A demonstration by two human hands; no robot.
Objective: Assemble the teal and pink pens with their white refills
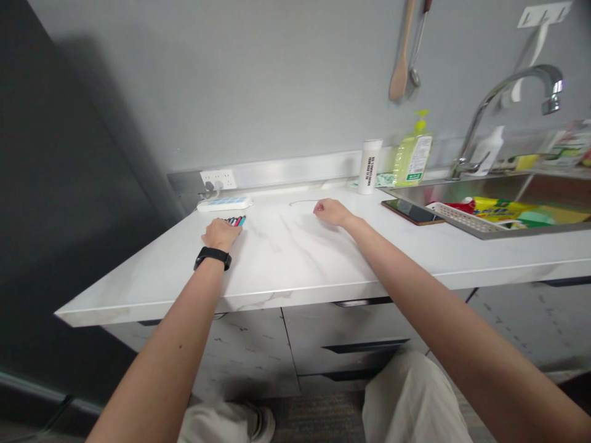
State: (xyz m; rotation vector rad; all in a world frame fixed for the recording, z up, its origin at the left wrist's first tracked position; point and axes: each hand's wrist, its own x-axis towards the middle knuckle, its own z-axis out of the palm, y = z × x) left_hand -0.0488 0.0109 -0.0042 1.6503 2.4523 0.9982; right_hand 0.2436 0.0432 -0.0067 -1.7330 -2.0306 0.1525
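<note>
My left hand [220, 235], with a black band on the wrist, is closed around several slim pens [238, 221] at the counter's left. Their coloured ends, pink, blue and dark, stick out past the thumb. Over the middle of the counter, my right hand [333, 212] is closed in a pinch, its fingertips turned left. A thin dark cord [302, 201] curves along the white countertop [286, 258] and runs to this hand; its end there is hidden by the fingers.
A power strip [225, 203] lies behind the pens, plugged into a wall socket [218, 179]. On the right are a white canister [370, 166], a green soap bottle [413, 154], a phone [412, 211] and a sink [489, 234] with a faucet [480, 114]. A wooden spatula [399, 71] hangs above.
</note>
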